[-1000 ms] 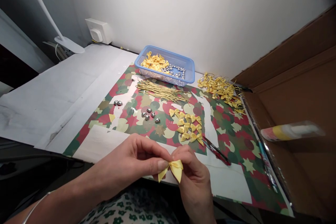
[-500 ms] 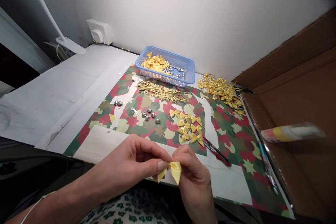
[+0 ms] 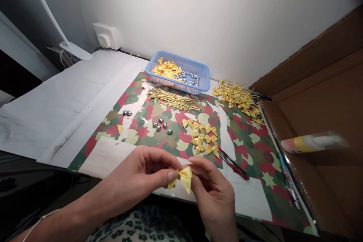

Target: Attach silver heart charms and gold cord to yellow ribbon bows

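Note:
My left hand is closed, its thumb and fingers pinching a yellow ribbon bow by its left side near the knot. The bow is held up in front of the table's near edge, its two tails pointing down. My right hand curls around the bow's right side, the thumb by the right tail and the index finger reaching behind the loop; its other fingertips are partly hidden. Beyond the hands, several small yellow bows lie in rows on the patterned sheet. Left of them are several loose silver beads.
A blue basket holds yellow bows and silver beads. Before it lies a bundle of gold ties. Red-and-black scissors rest right of the bow rows. A pile of tied bows, a cardboard box and a glue bottle are at right.
The bow has shifted slightly left and up in my left hand's pinch. My right hand's fingers have loosened and spread a little, with the thumb lower and farther from the index finger.

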A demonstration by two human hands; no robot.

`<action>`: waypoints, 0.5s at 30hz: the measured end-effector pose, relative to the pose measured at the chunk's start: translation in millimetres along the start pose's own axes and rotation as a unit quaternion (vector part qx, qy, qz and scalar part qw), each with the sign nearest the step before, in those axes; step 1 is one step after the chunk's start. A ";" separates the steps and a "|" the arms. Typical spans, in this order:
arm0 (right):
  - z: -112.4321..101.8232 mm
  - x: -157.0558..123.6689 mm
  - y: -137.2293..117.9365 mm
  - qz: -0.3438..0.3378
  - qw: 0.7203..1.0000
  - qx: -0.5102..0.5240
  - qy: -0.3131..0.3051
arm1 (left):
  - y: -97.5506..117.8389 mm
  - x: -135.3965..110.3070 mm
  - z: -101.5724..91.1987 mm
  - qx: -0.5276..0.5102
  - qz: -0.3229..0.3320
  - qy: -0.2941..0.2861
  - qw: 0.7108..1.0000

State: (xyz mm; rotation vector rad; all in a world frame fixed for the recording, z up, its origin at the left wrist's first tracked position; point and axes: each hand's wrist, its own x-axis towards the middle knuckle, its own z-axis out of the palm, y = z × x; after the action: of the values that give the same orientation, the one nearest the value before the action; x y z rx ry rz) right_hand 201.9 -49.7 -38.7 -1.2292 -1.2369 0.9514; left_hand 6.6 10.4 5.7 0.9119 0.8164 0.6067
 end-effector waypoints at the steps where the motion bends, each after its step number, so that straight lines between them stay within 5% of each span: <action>1: -3.2 0.2 -0.3 -0.014 0.999 -0.034 0.019 | -1.2 0.1 -0.4 0.000 0.013 0.009 1.000; 4: -10.5 3.9 -6.3 -0.159 0.968 -0.178 0.082 | -2.2 -0.1 0.5 0.018 0.042 0.044 0.998; 7: -9.2 9.0 -18.7 -0.294 0.908 -0.292 0.058 | -0.2 0.0 3.7 0.050 0.068 0.058 0.995; 12: 10.1 15.2 -30.0 -0.379 0.844 -0.378 0.041 | -6.2 6.8 1.5 0.093 0.092 0.077 0.988; 15: 24.7 13.9 -26.7 -0.412 0.843 -0.347 0.003 | -16.1 15.2 -7.2 0.126 0.109 0.125 0.978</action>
State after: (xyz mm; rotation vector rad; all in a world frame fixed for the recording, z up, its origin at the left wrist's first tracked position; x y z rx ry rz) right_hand 176.7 -36.2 -12.3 -1.0207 -1.9580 -0.1703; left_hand 11.1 17.1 -16.2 1.1835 1.0436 0.8337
